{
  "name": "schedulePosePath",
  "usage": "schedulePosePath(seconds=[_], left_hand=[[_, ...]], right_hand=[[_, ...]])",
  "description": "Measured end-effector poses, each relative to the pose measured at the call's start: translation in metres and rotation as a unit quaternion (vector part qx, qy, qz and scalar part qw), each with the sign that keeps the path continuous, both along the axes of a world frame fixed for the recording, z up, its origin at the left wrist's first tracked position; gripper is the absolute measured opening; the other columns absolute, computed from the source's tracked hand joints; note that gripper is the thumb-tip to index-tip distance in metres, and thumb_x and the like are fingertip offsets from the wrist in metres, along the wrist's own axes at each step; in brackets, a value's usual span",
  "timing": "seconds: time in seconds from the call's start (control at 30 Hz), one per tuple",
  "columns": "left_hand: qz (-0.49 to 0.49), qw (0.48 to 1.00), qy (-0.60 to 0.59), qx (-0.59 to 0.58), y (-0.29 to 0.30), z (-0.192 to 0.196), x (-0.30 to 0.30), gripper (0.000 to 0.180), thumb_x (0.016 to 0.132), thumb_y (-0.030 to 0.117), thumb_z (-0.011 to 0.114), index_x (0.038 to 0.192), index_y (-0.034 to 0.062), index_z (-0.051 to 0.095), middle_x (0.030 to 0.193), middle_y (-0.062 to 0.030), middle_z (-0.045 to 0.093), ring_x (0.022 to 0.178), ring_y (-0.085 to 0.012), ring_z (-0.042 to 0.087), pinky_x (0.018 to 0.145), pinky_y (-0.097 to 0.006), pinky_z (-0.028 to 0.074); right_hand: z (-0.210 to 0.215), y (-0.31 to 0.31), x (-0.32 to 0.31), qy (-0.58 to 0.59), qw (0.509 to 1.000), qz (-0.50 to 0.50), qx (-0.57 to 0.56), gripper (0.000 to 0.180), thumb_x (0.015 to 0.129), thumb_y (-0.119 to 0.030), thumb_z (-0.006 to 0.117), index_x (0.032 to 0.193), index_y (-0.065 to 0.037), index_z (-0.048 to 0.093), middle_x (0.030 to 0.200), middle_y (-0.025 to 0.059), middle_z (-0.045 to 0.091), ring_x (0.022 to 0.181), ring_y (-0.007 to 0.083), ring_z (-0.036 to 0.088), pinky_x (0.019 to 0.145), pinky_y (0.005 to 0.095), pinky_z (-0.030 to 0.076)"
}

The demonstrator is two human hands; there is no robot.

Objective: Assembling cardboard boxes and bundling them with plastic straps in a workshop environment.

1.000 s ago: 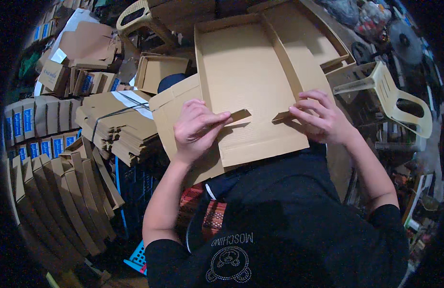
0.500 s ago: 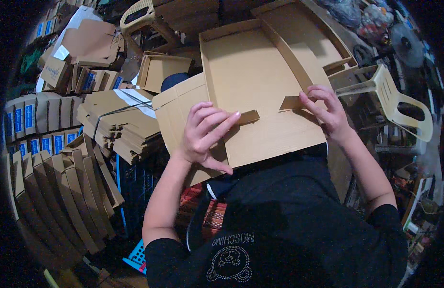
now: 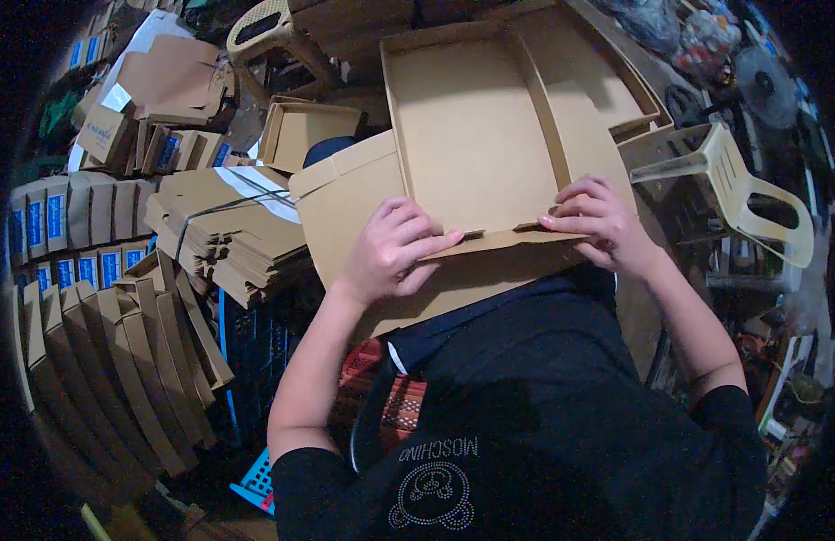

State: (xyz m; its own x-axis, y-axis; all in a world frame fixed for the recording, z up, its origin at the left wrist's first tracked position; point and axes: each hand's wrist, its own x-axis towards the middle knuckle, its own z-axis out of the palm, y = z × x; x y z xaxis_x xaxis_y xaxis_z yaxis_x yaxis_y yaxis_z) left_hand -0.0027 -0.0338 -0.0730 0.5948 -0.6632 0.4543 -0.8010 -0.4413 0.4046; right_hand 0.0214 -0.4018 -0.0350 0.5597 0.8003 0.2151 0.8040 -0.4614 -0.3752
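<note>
A partly folded brown cardboard box lies across my lap, its far wall and two side walls standing up. My left hand is closed on the left part of the near panel, fingertips at the small corner flap. On the right part of that panel my right hand pinches the other corner flap with thumb and fingers. Between my hands the near panel is bent up along its crease. The tips of both flaps show just inside it. A flat cardboard side panel spreads out to the left, beyond my left hand.
Another open cardboard tray sits behind the box at the right. Strapped flat cardboard and rows of folded cartons fill the left. A cream plastic chair stands right; a stool stands at the back.
Both hands have tilted the near panel up from lying almost flat, and the corner flaps have turned inward. My left fingers have curled in from a spread pose.
</note>
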Motion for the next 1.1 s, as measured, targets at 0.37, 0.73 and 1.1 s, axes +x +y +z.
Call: schedulePosePath(seconds=[0.37,0.73,1.1], left_hand=[[0.048,0.987,0.156,0.000,-0.016,0.026,-0.005,0.015,0.095,0.022,0.071,0.097,0.0103,0.079,0.088,-0.0077,0.071,0.090,-0.0252,0.068,0.109,-0.047,0.044],[0.182,0.973,0.145,-0.008,-0.046,0.005,-0.017,0.017,0.095,0.020,0.072,0.110,0.0104,0.072,0.084,-0.0087,0.071,0.091,-0.0287,0.069,0.101,-0.044,0.049],[0.103,0.994,0.043,-0.022,-0.037,0.002,-0.012,0.023,0.088,0.027,0.079,0.097,0.0057,0.074,0.094,-0.0080,0.069,0.095,-0.0283,0.064,0.091,-0.043,0.053]], right_hand=[[0.019,0.013,-0.002,0.161,0.982,-0.096,0.031,0.016,0.092,-0.018,0.075,0.103,-0.007,0.078,0.096,0.0036,0.070,0.104,0.0261,0.062,0.107,0.0456,0.041],[-0.010,0.038,-0.015,-0.064,0.986,-0.147,-0.036,0.029,0.097,-0.021,0.069,0.125,-0.013,0.064,0.105,0.0077,0.070,0.107,0.0213,0.067,0.112,0.0524,0.038],[-0.022,0.031,-0.029,-0.109,0.991,-0.076,-0.032,0.033,0.088,-0.015,0.076,0.120,-0.011,0.072,0.107,0.0043,0.074,0.098,0.0193,0.070,0.112,0.0528,0.043]])
